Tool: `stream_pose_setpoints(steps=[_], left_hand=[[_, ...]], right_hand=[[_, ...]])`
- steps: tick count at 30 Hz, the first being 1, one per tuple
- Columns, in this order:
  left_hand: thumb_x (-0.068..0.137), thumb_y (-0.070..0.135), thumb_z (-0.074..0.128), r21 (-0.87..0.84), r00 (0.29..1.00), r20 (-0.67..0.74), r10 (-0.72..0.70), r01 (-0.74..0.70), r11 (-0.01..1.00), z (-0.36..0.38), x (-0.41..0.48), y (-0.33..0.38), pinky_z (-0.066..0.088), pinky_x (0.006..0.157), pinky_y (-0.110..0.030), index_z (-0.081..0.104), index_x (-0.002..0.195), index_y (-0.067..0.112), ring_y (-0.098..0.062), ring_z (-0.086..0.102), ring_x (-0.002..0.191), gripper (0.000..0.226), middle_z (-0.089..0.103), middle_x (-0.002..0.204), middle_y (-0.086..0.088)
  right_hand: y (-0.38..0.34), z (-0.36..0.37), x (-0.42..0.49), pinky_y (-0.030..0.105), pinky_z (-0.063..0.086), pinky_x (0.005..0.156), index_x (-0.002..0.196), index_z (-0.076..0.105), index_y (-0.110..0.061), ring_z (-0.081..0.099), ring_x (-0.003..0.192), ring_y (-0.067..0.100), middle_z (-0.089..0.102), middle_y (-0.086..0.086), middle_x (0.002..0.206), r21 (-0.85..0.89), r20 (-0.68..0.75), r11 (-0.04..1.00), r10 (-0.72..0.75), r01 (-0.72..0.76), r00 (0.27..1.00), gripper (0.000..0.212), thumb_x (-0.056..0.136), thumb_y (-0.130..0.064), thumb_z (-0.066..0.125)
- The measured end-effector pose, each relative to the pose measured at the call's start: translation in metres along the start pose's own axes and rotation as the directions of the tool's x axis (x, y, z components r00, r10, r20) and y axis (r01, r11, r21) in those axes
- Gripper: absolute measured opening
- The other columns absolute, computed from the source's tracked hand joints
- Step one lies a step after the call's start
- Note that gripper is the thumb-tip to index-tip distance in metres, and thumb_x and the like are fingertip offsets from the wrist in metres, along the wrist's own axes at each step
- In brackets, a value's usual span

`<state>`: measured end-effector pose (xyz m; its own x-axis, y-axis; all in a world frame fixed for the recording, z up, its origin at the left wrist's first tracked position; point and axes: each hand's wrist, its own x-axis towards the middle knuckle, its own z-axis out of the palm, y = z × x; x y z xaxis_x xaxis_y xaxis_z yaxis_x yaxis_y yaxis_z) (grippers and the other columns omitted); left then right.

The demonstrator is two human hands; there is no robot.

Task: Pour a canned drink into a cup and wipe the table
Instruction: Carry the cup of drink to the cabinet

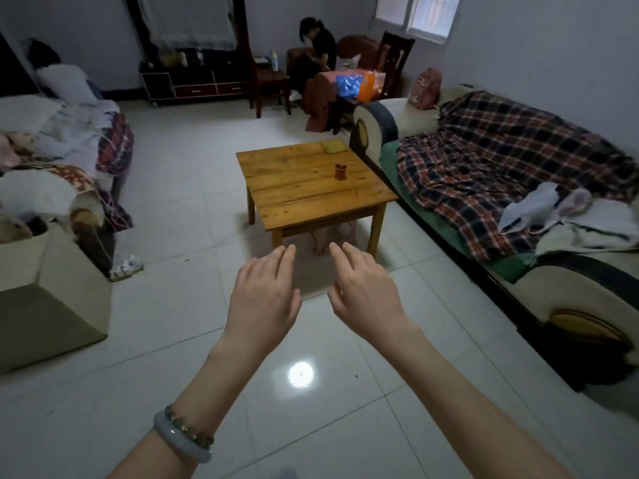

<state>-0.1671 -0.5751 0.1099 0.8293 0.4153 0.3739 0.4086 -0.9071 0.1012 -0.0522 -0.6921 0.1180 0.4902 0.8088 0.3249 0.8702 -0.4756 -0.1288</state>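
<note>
A small brown cup (340, 172) stands upright near the middle of a low wooden table (297, 198) in the centre of the room. A folded yellow-green cloth (332, 146) lies at the table's far right corner. No can is in sight. My left hand (264, 295) and my right hand (363, 292) are held out side by side over the tiled floor, well short of the table's near edge. Both have relaxed, spread fingers and hold nothing.
A long sofa (501, 188) with a plaid blanket runs along the right, close to the table. Another sofa piled with clothes (55, 174) stands on the left. A person (316, 53) sits at the back by chairs and a cabinet. White tiled floor (190, 219) surrounds the table.
</note>
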Motion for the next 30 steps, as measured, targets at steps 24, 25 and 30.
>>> stream_pose_setpoints(steps=[24, 25, 30], left_hand=[[0.072, 0.024, 0.076, -0.035, 0.996, 0.008, 0.085, -0.085, 0.996, 0.174, 0.355, 0.037, 0.046, 0.095, -0.042, 0.051, 0.130, 0.002, -0.027, 0.060, 0.109, 0.066, 0.061, 0.122, -0.015], [0.073, 0.024, 0.075, -0.029, 0.997, 0.013, 0.082, -0.082, 0.996, 0.179, 0.368, 0.035, 0.046, 0.095, -0.042, 0.051, 0.129, 0.002, -0.028, 0.061, 0.108, 0.066, 0.061, 0.122, -0.015], [0.071, 0.025, 0.077, 0.005, 0.998, 0.018, 0.064, -0.064, 0.998, 0.202, 0.424, 0.024, 0.047, 0.094, -0.042, 0.052, 0.129, 0.002, -0.028, 0.062, 0.107, 0.067, 0.062, 0.120, -0.015]], right_hand=[[0.252, 0.074, 0.262, 0.037, 0.051, 0.086, 0.133, 0.046, -0.004, 0.058, 0.110, 0.027, 0.058, 0.015, 0.124, 0.022, -0.009, 0.996, 0.087, -0.087, 0.996, 0.055, 0.082, -0.017, 0.061], [0.260, 0.078, 0.274, 0.037, 0.050, 0.088, 0.134, 0.045, -0.004, 0.056, 0.112, 0.027, 0.056, 0.015, 0.127, 0.027, -0.012, 0.996, 0.085, -0.085, 0.996, 0.055, 0.083, -0.017, 0.059], [0.297, 0.098, 0.328, 0.037, 0.047, 0.094, 0.136, 0.042, -0.006, 0.052, 0.118, 0.027, 0.054, 0.014, 0.131, 0.045, 0.000, 0.996, 0.076, -0.076, 0.997, 0.054, 0.086, -0.020, 0.056]])
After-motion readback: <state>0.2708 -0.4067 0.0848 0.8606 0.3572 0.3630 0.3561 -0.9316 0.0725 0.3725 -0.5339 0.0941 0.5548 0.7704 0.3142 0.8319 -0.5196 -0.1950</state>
